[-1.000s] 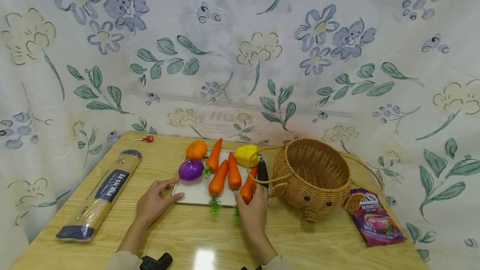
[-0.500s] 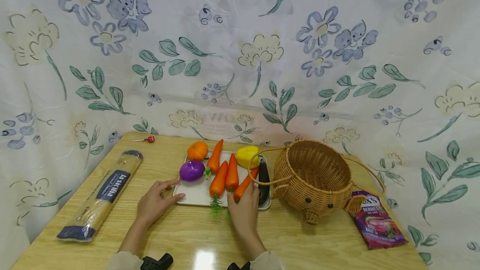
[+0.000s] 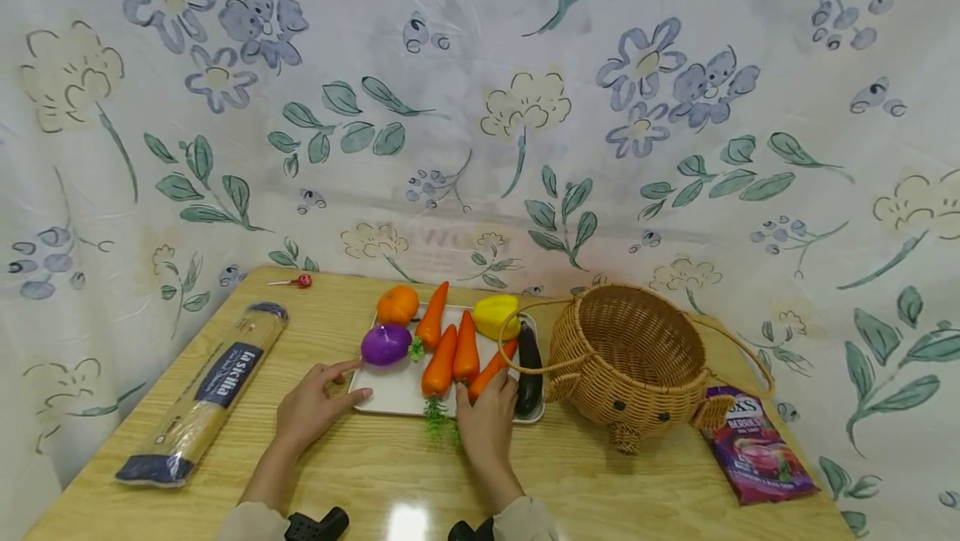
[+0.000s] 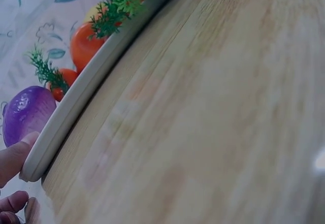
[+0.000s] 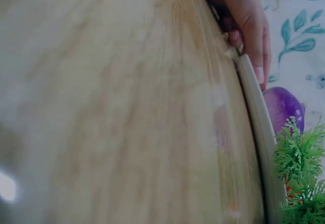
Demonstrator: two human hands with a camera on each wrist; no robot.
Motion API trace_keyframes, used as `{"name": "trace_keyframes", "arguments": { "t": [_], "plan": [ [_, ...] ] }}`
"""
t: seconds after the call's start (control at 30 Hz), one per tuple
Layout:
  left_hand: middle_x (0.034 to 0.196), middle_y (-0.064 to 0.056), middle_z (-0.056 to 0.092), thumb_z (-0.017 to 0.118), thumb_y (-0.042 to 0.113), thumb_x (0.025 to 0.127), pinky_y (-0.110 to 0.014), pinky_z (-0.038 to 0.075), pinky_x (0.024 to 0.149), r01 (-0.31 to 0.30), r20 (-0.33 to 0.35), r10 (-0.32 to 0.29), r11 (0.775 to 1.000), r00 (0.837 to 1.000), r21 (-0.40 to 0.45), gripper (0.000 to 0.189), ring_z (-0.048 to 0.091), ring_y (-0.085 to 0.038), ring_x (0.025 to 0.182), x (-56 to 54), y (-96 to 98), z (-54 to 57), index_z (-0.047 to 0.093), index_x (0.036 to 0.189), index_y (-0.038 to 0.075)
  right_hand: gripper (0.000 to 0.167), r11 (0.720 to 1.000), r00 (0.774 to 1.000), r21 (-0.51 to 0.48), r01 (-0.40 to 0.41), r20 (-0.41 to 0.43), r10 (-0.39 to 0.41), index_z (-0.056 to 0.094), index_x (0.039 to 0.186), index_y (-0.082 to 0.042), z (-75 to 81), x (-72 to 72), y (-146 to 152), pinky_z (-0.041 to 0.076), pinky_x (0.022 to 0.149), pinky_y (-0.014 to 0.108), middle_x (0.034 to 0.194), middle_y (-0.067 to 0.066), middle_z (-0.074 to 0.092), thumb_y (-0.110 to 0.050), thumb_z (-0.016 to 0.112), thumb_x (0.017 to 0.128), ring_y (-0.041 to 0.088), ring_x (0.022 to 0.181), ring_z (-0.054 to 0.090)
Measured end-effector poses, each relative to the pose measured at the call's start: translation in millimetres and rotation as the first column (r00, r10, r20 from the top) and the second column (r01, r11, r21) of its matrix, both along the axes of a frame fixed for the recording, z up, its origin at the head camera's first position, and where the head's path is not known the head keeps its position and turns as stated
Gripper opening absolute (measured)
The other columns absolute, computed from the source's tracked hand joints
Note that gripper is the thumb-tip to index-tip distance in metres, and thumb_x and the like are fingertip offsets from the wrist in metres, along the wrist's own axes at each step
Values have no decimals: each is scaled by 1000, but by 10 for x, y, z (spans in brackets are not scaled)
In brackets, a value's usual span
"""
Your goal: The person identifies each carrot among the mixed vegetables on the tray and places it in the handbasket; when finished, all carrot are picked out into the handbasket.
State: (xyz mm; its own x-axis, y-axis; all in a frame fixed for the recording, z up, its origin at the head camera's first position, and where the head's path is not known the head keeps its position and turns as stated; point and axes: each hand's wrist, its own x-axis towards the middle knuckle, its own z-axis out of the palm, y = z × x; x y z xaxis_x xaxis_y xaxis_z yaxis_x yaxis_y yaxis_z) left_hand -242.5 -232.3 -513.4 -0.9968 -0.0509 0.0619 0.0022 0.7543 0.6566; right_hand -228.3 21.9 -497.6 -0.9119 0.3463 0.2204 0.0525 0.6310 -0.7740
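My left hand [image 3: 309, 409] holds the front left corner of a white tray [image 3: 390, 391], thumb over the rim. My right hand [image 3: 486, 424] grips an orange carrot [image 3: 491, 374] at the tray's front right; its leafy end is mostly hidden by the fingers. Beside it lie two more carrots, a middle carrot [image 3: 465, 349] and a left carrot [image 3: 439, 366] whose green top [image 3: 435, 416] hangs over the front rim. Another carrot [image 3: 432, 316] lies behind. A purple round vegetable [image 3: 386, 345], an orange pumpkin-like piece [image 3: 397, 305], a yellow pepper [image 3: 495, 316] and a dark eggplant [image 3: 529, 370] share the tray.
An animal-faced wicker basket [image 3: 577, 341] stands right of the tray, its left handle overlapping the tray's edge. A purple snack packet [image 3: 761, 453] lies beyond it. A spaghetti pack [image 3: 210, 395] lies at left, and a red lollipop [image 3: 303, 281] near the back edge.
My right hand has moved left with the carrot, which now slants close beside the middle carrot. The eggplant has come into full view. My left hand has stayed at the tray corner.
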Motion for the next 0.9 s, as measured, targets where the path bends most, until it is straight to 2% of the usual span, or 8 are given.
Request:
{"name": "trace_keyframes", "arguments": {
  "t": [0.17,0.43,0.53,0.73,0.9],
  "plan": [
    [109,-5,60,71,61,82,-30,36,69,-7,9,7,1000,1000,-7,66,55,-19,86,-12,8,9,61,136,26,74,999,999,37,23,-26,-22,42,137,18,-26,-21,1,43,99,57,131,34,45,-24,76,88,49,124,47],
    [108,-3,60,71,63,81,-29,36,68,-16,1,16,1000,1000,-7,64,55,-18,86,-16,4,-7,62,134,29,64,995,999,93,36,-40,-32,49,131,16,36,25,49,47,93,55,116,29,54,-18,77,84,45,110,55],
    [106,-1,60,71,64,80,-29,35,67,-15,-6,15,1000,1000,-10,64,53,-16,83,-21,4,-20,63,134,29,62,996,999,78,40,-36,-38,51,130,16,70,41,68,48,90,54,111,28,56,-15,76,82,44,105,57],
    [101,0,59,72,63,80,-29,35,65,-10,-30,10,1000,999,-16,63,51,-15,80,-28,4,-30,64,132,28,68,998,998,-4,58,-13,-59,48,133,17,141,77,92,49,89,56,113,30,59,-11,77,78,45,103,60],
    [102,0,59,72,62,80,-29,34,64,-8,-25,8,1000,1000,-7,63,50,-15,80,-14,7,-20,64,133,28,58,993,997,-95,72,-20,-74,58,125,12,188,106,132,51,79,51,104,22,63,-7,79,74,35,91,63]
  ]
}}
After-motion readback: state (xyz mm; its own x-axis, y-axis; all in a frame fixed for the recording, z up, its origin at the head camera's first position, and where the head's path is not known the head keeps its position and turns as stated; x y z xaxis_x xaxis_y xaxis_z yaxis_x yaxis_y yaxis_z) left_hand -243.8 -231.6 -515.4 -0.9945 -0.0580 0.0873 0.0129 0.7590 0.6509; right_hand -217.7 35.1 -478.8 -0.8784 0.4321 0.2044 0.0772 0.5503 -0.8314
